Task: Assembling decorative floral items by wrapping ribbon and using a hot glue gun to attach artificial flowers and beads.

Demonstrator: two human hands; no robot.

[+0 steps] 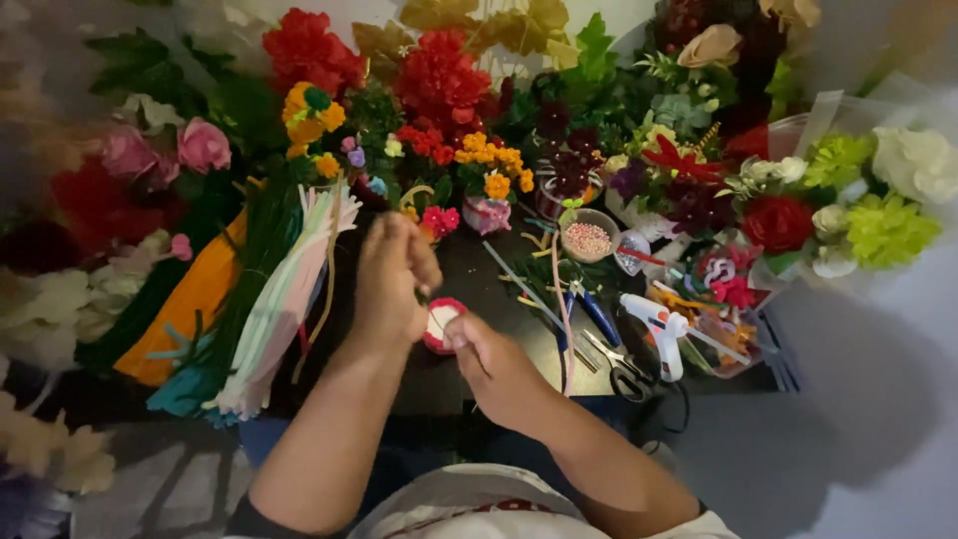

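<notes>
Hands are meeting over the dark table, both working on one small round red-and-white piece that is sitting between them at the middle of the workspace. The left hand is curling closed above it, fingertips pinching something thin that is too small to make out, while the right hand is closing on the lower edge of the piece, thumb pressing at its rim. As a judgement, the biggest risk is the piece slipping: it is being pinched only at its edges by fingertips, and a small twist from either hand could be popping it loose onto the cluttered surface. A white glue gun is standing just to the right, with scissors and blue-handled pliers lying near it; a right elbow swinging outward could be knocking the gun over or dragging its cord. A small bowl of pink beads is resting well within reach of a careless sweep and could be spilling. On the left, bundles of fuzzy craft stems in orange, green and pale colours are fanning out close to the left forearm, so a snagged stem could be pulling the bundle askew. Finished flowers are crowding the far edge.
</notes>
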